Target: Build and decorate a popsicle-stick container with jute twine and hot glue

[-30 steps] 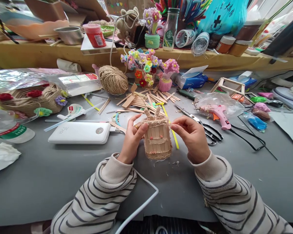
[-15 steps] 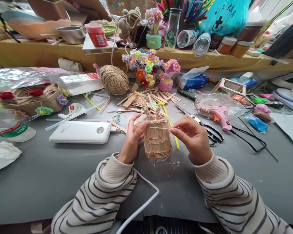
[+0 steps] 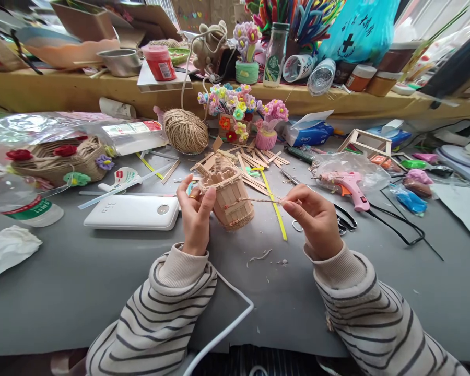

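Observation:
A small basket made of wooden craft sticks point(image 3: 232, 201), trimmed with twine at rim and base, is tilted in the grasp of my left hand point(image 3: 196, 216). My left thumb lies along its near side and a ring shows on one finger. From the basket's front a thin strand of twine point(image 3: 261, 200) runs tight to the right. My right hand point(image 3: 312, 216) pinches the far end of that strand between thumb and fingertips. Scraps of twine point(image 3: 261, 255) lie on the grey table point(image 3: 282, 308) below.
Behind the basket are loose craft sticks point(image 3: 254, 162) and a twine ball point(image 3: 186, 130). Scissors point(image 3: 342, 214) and a pink glue gun point(image 3: 354, 189) lie to the right. A white power bank point(image 3: 131, 213) is at left, its white cable point(image 3: 235, 329) crossing the front.
The basket has moved left and tilted, with my left hand moving left too. The twine between the basket and my right hand is now drawn out straight.

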{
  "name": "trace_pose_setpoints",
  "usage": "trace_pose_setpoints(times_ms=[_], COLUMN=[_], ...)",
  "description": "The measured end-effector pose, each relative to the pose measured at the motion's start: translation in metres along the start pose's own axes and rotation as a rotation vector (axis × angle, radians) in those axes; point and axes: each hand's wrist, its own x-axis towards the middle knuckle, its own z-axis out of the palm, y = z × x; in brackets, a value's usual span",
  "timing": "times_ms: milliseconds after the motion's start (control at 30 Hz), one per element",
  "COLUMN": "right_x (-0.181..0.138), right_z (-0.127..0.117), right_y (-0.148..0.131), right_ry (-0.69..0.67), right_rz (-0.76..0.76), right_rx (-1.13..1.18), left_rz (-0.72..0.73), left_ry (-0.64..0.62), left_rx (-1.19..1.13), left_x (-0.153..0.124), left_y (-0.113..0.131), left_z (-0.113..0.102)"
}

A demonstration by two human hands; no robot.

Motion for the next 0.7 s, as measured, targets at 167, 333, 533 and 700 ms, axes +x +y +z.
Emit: trace_pose_setpoints(times_ms=[167,333,533,700], right_x=[0.001,0.0,-0.002,-0.003], right_z=[-0.006,-0.011,-0.014,-0.016], right_y=[0.0,0.0,0.002,0.002], right_ry=[0.018,0.01,0.011,-0.056], right_rz=[0.0,-0.037,-0.026,-0.06], right_rx=[0.115,0.169,0.086,0.042], left_rz=[0.209,0.292,0.339,0.827], left_ry=[-0.014,-0.113,-0.279,-0.251], left_rx=[0.183,0.354,0.561,0.84], left_x=[0.005,0.003,-0.006,-0.024], left_y=[-0.002,-0.004,0.01,0.051], left_z=[-0.005,-0.01,-0.026,-0.016])
